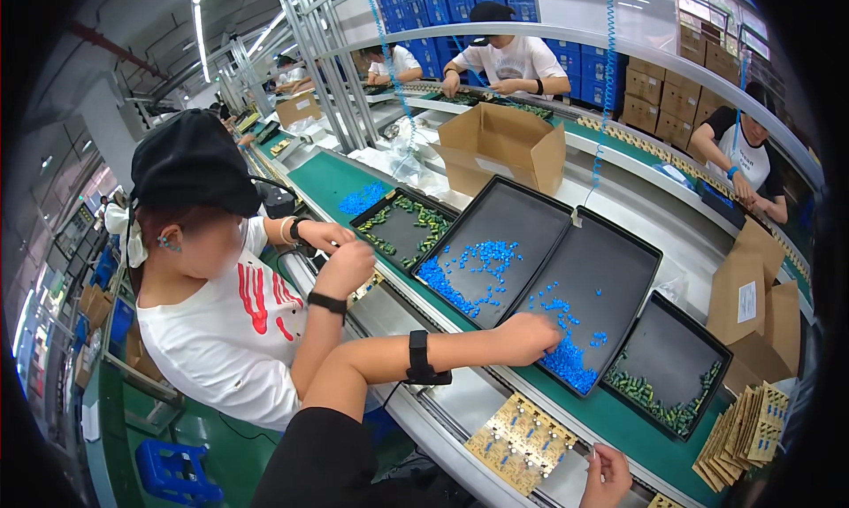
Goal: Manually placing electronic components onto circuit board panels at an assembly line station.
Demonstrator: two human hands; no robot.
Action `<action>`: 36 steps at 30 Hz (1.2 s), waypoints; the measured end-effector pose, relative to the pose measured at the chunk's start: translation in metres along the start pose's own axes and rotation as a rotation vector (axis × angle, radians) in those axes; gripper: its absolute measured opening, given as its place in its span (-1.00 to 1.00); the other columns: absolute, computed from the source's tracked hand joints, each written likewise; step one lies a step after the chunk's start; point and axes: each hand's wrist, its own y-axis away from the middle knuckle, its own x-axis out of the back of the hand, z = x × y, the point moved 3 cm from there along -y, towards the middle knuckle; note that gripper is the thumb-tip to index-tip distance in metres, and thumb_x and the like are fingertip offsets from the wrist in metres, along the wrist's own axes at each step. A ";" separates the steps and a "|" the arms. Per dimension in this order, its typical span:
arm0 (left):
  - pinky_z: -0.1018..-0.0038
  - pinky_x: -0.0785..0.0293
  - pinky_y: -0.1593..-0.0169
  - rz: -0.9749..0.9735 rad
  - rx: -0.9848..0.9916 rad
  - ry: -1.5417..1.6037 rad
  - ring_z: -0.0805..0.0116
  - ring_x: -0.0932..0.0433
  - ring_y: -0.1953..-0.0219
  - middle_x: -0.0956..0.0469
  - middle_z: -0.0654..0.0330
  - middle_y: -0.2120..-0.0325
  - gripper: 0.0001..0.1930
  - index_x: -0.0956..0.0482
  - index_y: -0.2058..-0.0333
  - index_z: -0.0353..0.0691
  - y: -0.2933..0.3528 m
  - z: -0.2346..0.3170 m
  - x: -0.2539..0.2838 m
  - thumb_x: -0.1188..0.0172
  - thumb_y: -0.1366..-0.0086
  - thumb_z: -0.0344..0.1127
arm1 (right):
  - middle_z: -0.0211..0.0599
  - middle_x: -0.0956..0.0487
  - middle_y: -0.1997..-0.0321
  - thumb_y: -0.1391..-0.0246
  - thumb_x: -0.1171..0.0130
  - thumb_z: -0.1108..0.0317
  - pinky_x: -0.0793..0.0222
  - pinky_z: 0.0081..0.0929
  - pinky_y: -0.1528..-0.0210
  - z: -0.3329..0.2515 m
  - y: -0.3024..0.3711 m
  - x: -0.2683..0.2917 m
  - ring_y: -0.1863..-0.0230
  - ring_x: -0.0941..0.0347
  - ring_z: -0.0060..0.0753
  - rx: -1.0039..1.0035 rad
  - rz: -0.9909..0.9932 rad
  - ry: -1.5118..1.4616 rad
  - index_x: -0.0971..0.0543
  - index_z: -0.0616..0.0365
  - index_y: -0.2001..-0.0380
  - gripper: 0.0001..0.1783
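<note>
My left hand (528, 338) reaches over a black tray (601, 243) with small blue components (568, 365) heaped at its near end. Its fingers are curled down at the edge of the heap, and whatever they pinch is hidden under them. Lower right, my right hand (608, 479) is beside a tan circuit board (520, 443) on the line's rail. Thumb and fingers there are bent together; what they hold, if anything, is too small to name. Several blue and white parts sit on the board.
Another black tray (495, 203) of blue components adjoins on the left; a tray (669, 358) of green components lies right. Stacked boards (743, 428) and open cartons (747, 309) stand far right. At my left, a co-worker in a black cap (190, 163) works close to my arm.
</note>
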 end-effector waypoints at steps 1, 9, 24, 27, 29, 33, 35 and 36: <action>0.28 -0.45 0.21 -0.025 0.017 -0.003 0.19 -0.51 0.22 -0.51 0.21 0.42 -0.90 -0.54 0.41 -0.13 0.000 -0.002 -0.001 -0.22 -0.04 -0.38 | -0.23 -0.61 0.30 -0.06 -0.18 0.57 -0.43 -0.60 0.22 0.000 0.000 0.000 0.30 -0.51 -0.54 -0.002 0.001 0.006 -0.59 0.31 0.21 -0.82; 0.32 -0.45 0.22 0.108 -0.048 0.080 0.20 -0.49 0.24 -0.49 0.19 0.44 -0.96 -0.56 0.47 -0.14 0.001 -0.011 0.002 -0.14 -0.09 -0.39 | -0.32 -0.61 0.39 -0.07 -0.21 0.46 -0.40 -0.67 0.36 -0.006 0.032 -0.006 0.41 -0.50 -0.61 -0.238 -0.116 0.130 -0.62 0.20 0.19 -0.80; 0.23 -0.49 0.20 0.039 -0.177 0.066 0.07 -0.54 0.24 -0.55 0.06 0.41 -0.86 -0.62 0.37 -0.17 -0.001 0.010 0.027 -0.16 -0.05 -0.39 | -0.24 -0.48 0.42 0.24 -0.32 0.51 -0.33 -0.30 0.34 -0.031 0.054 -0.066 0.35 -0.41 -0.14 0.195 -0.050 0.461 -0.57 0.14 0.49 -0.84; 0.23 -0.48 0.25 0.022 -0.215 0.086 0.06 -0.56 0.29 -0.59 0.08 0.43 -0.91 -0.60 0.40 -0.20 -0.006 0.015 0.015 -0.17 -0.08 -0.39 | -0.27 -0.46 0.44 0.22 -0.33 0.49 -0.32 -0.31 0.38 -0.026 0.057 -0.071 0.38 -0.40 -0.17 0.156 -0.006 0.462 -0.56 0.13 0.51 -0.85; 0.27 -0.48 0.29 -0.025 -0.214 0.097 0.12 -0.55 0.31 -0.58 0.13 0.46 -0.91 -0.60 0.40 -0.18 -0.005 0.028 0.016 -0.18 -0.08 -0.42 | -0.28 -0.45 0.47 0.24 -0.33 0.51 -0.30 -0.32 0.40 -0.025 0.062 -0.073 0.41 -0.38 -0.19 0.107 0.056 0.447 -0.55 0.15 0.53 -0.85; 0.32 -0.48 0.34 0.125 -0.370 0.211 0.19 -0.53 0.34 -0.55 0.20 0.49 -0.90 -0.60 0.40 -0.15 0.002 0.042 0.017 -0.18 -0.06 -0.45 | -0.29 -0.42 0.48 0.22 -0.32 0.51 -0.29 -0.43 0.40 -0.025 0.069 -0.073 0.40 -0.39 -0.26 0.009 0.054 0.470 -0.54 0.18 0.52 -0.85; 0.37 -0.47 0.36 0.157 -0.454 0.156 0.24 -0.51 0.35 -0.51 0.26 0.50 -0.85 -0.59 0.40 -0.14 0.006 0.050 0.018 -0.18 0.01 -0.48 | -0.31 -0.39 0.52 0.24 -0.31 0.51 -0.25 -0.43 0.40 -0.028 0.069 -0.075 0.44 -0.36 -0.28 -0.059 0.061 0.416 -0.52 0.17 0.55 -0.85; 0.37 -0.47 0.36 0.156 -0.448 0.161 0.24 -0.51 0.35 -0.51 0.26 0.50 -0.85 -0.59 0.40 -0.14 0.008 0.052 0.017 -0.18 0.01 -0.48 | -0.31 -0.39 0.52 0.24 -0.31 0.51 -0.25 -0.43 0.40 -0.028 0.069 -0.078 0.44 -0.36 -0.28 -0.061 0.054 0.418 -0.52 0.17 0.55 -0.85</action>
